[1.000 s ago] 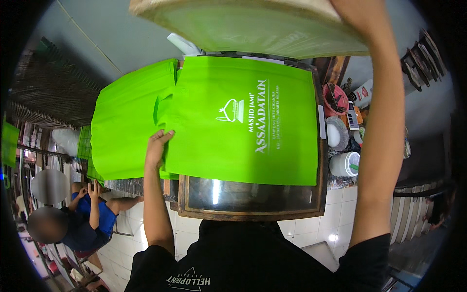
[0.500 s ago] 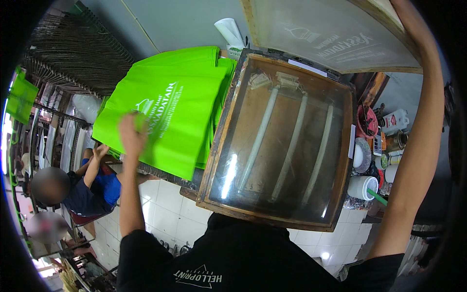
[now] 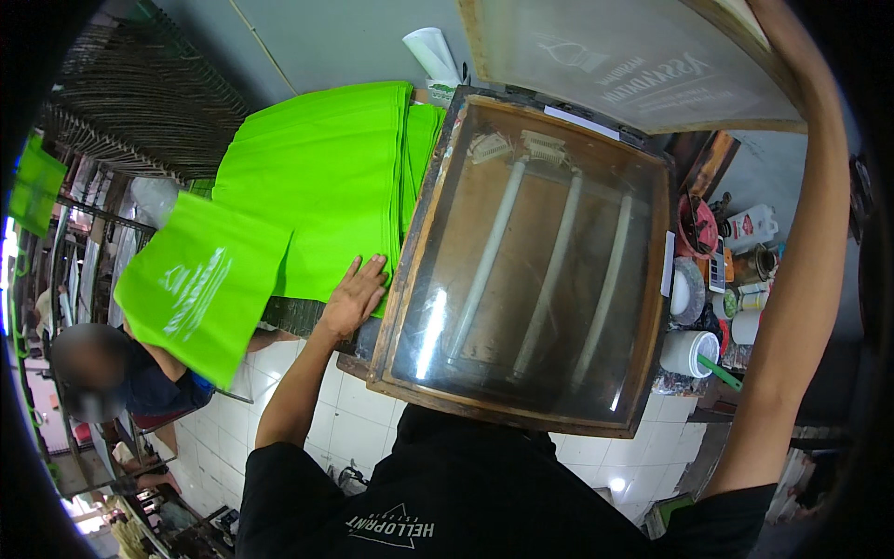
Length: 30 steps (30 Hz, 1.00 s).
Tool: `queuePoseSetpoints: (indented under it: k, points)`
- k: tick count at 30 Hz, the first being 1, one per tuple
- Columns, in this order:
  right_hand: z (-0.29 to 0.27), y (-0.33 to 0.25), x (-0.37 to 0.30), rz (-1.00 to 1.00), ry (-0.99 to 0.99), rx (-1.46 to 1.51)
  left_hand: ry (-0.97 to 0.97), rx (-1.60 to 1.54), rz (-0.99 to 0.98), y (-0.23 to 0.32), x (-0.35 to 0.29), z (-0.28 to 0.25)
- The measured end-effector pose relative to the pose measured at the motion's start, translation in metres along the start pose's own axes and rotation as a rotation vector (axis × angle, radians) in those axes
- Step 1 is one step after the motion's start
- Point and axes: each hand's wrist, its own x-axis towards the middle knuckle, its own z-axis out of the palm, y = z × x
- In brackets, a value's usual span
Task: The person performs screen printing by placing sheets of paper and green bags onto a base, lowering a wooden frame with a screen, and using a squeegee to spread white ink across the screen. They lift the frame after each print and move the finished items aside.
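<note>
My left hand (image 3: 358, 296) lies with its fingers stretched out on the near right corner of a stack of plain lime-green cloth bags (image 3: 317, 168). Just right of it is a wood-framed box with a glass top (image 3: 531, 270) and pale tubes inside. Above the box's far side a mesh printing screen (image 3: 605, 65) stands raised. At the top edge my right hand (image 3: 780, 26) holds the screen's frame; its fingers are out of sight. To the left, a printed green bag (image 3: 209, 284) is held up by a seated person, whose hand is mostly behind it.
A dark wire rack (image 3: 140, 102) stands at the far left. Behind the stack is a white paper roll (image 3: 431, 54). Right of the box are a white tub with a green handle (image 3: 689, 356), a red bowl (image 3: 697, 226) and a white jug (image 3: 751, 226). Below is tiled floor (image 3: 345, 401).
The printed bag has left the top of the stack and moved left to the seated person. My left hand has moved right and down onto the plain bags. My right arm stays raised.
</note>
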Motion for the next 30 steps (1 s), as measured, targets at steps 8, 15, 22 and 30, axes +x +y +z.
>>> queuePoseSetpoints:
  k: [8,15,22,30]
  points:
    - [0.000,0.000,-0.008,-0.052,0.029,0.073,0.680,-1.558,-0.833,0.019,0.047,-0.096]
    - [-0.011,0.011,0.010,0.047,-0.058,-0.118,-0.029,-0.910,-0.259,0.138,0.106,-0.078]
    - [-0.005,0.052,0.030,-0.156,0.007,-0.111,-0.127,-0.653,0.375,0.294,0.140,0.005]
    - [-0.012,0.053,0.029,-0.155,-0.018,-0.118,-0.039,-0.785,0.162,0.324,0.275,-0.014]
